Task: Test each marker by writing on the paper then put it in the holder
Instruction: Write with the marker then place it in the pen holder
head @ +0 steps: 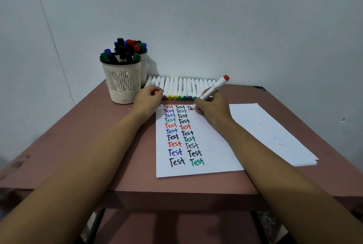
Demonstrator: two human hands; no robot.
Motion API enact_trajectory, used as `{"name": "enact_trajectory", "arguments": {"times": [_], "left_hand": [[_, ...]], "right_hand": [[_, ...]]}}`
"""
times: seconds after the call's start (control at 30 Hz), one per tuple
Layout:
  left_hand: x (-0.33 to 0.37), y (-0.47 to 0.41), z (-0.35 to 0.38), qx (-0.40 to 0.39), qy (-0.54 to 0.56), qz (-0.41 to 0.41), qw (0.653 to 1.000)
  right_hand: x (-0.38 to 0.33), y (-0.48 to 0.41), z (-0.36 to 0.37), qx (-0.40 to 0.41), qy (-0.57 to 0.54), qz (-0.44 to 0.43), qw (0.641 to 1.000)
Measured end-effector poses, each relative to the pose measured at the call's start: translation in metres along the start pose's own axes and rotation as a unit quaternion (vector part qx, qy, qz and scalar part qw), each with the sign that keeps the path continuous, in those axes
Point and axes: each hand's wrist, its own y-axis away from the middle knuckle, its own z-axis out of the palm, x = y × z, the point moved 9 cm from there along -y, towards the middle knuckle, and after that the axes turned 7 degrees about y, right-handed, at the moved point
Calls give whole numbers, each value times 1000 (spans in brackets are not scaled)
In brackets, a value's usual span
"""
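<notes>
My right hand (pixel 213 109) grips a white marker with a red end (pixel 217 86), its tip on the top row of the paper (pixel 214 145), beside red letters "Te". The sheet carries two columns of the word "Test" in red, blue, green and black. My left hand (pixel 146 99) rests at the paper's top left corner and pinches a red cap (pixel 155 92). A cream mesh holder (pixel 121 80) with several capped markers stands at the far left. A second holder (pixel 143 62) stands behind it, also full of markers.
A row of several white markers (pixel 180 88) lies along the wall at the back of the reddish-brown table (pixel 78 145). A stack of blank white sheets (pixel 275 133) lies to the right, partly under the written sheet. The table's front edge is near me.
</notes>
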Motion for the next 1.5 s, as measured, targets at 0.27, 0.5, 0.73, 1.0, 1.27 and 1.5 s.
{"name": "enact_trajectory", "arguments": {"times": [0.27,0.5,0.73,1.0,1.27,1.5], "left_hand": [[1,0,1,7,1,6,1000],[2,-1,2,12,-10,12,1000],[3,0,2,9,-16,8,1000],[2,-1,1,7,-24,10,1000],[2,1,1,8,-17,7,1000],[3,1,1,8,-25,11,1000]], "right_hand": [[-2,1,4,-22,6,-8,1000],[2,-1,-2,0,-26,5,1000],[1,-1,1,3,-5,-11,1000],[2,-2,3,-15,-7,-9,1000],[4,-5,-8,41,-5,-25,999],[6,-7,-3,22,-3,-13,1000]]}}
